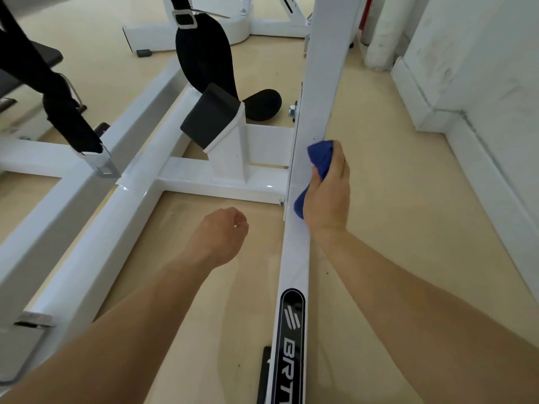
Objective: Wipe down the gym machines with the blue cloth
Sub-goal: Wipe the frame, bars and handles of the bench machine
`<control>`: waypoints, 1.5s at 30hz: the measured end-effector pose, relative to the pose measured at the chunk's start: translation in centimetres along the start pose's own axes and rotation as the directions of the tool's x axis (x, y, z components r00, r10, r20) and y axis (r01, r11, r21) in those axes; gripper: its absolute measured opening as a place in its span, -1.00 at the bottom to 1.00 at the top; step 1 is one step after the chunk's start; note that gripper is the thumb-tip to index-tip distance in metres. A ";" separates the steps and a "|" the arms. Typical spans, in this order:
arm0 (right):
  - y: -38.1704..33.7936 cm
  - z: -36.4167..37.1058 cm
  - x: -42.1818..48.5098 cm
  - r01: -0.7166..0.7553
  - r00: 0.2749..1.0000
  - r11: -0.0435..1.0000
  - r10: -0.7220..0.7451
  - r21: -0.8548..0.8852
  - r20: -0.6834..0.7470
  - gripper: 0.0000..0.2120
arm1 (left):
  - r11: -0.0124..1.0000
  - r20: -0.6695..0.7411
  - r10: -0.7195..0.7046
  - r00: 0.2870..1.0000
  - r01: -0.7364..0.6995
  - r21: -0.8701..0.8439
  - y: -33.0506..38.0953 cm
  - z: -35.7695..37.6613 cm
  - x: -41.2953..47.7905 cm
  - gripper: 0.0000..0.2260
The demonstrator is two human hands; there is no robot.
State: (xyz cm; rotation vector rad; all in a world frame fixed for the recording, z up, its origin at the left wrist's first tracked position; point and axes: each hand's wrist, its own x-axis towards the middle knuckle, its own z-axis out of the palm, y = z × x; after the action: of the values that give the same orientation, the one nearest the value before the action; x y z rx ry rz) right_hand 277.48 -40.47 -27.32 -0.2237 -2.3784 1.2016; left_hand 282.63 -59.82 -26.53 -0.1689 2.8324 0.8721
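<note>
A white gym machine fills the view, and its long upright beam runs from top to bottom right of centre. My right hand grips a bunched blue cloth and presses it against the right face of that beam, about halfway up. More of the cloth shows below my palm. My left hand hangs in the air over the floor, left of the beam, with fingers curled and nothing in it.
White floor rails and a cross bar lie to the left. Black straps, a black pad and a black block hang or sit there. A white wall and skirting stand at right, over the beige floor.
</note>
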 end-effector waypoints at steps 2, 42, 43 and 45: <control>-0.6 -0.7 0.2 0.451 0.879 0.859 -0.474 -0.242 -0.044 -0.47 | 1.000 -0.012 -0.007 1.000 0.006 -0.024 0.1 -0.4 0.2 -0.79; 3.4 -2.4 -12.5 -0.372 0.848 0.895 0.221 0.244 0.482 -0.60 | 0.918 0.101 0.209 0.973 -0.231 0.323 -0.3 1.6 -3.7 -0.74; 3.4 -3.4 -14.3 -0.407 0.836 0.872 0.235 0.273 0.495 -0.68 | 0.916 0.097 0.210 0.973 -0.230 0.328 -0.3 1.7 -3.5 -0.74; 3.4 -4.8 -17.6 -0.461 0.798 0.843 0.258 0.276 0.545 -0.71 | 0.920 0.087 0.203 0.975 -0.220 0.324 -0.2 1.9 -3.0 -0.73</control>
State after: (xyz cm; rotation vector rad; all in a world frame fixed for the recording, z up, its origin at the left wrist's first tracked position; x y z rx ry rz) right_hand 295.01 -41.00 -33.32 -0.2849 -2.4901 2.1242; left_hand 285.84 -58.72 -27.62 0.2067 2.9315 0.4094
